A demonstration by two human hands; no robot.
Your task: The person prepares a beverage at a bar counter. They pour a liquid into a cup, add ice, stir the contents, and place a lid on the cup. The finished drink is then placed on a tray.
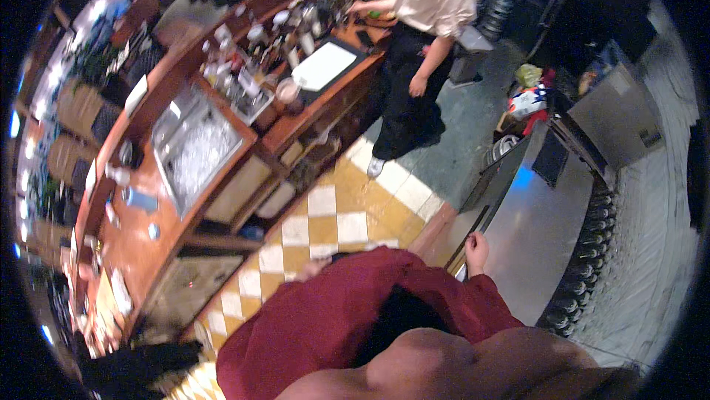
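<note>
1 bare right hand [477,254], its fingers loosely curled, hangs by the left edge of the long, silver, flat-topped steel counter [536,234], holding what, if anything, I can't tell; the left hand [314,268], left of the counter, is too blurred to read. The counter looks heavy, stiff and slick, best gripped along its edge.

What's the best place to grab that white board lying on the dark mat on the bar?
Probably the long edge facing the tiled floor, coming from that side, fingertips under it and thumb on top. The white board looks thin and lies flat on the dark mat, while containers crowd its far side. No handle can be made out.
</note>
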